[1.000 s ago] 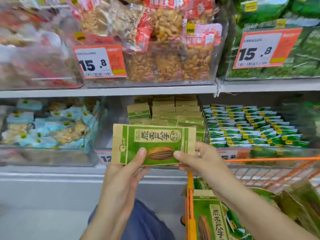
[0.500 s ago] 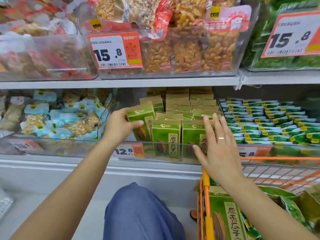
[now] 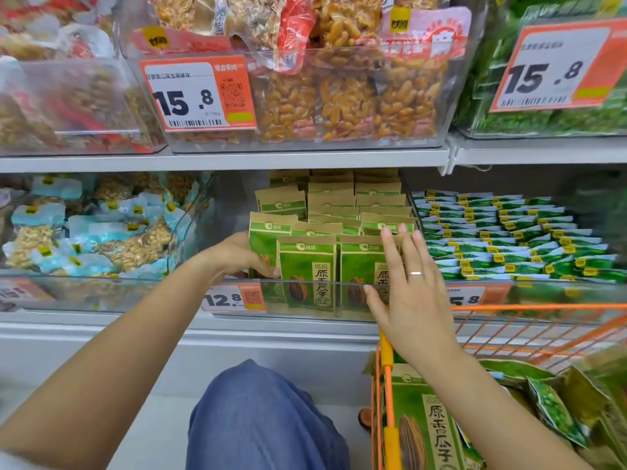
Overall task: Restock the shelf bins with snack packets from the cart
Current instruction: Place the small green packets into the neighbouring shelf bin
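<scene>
Both hands work the sunflower-seed bin [image 3: 305, 283]: our left hand [image 3: 237, 256] fingers pinching a seed packet [image 3: 264, 239] into place, right hand [image 3: 407, 293] spread flat — next, we judge, another from the cart [image 3: 543, 334].

Both forearms bare, no sleeves in view. Right hand [image 3: 412, 300] wears a plain silver ring [image 3: 416, 273] on one finger; left hand [image 3: 237, 256] has nothing on it. Blue denim trouser knee [image 3: 264, 415] at bottom centre.

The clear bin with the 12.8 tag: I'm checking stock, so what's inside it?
The clear bin holds upright green-and-kraft sunflower seed packets in rows. The left hand grips the front-left packet; the right hand covers part of the front-right one. The bin floor is hidden.
</scene>
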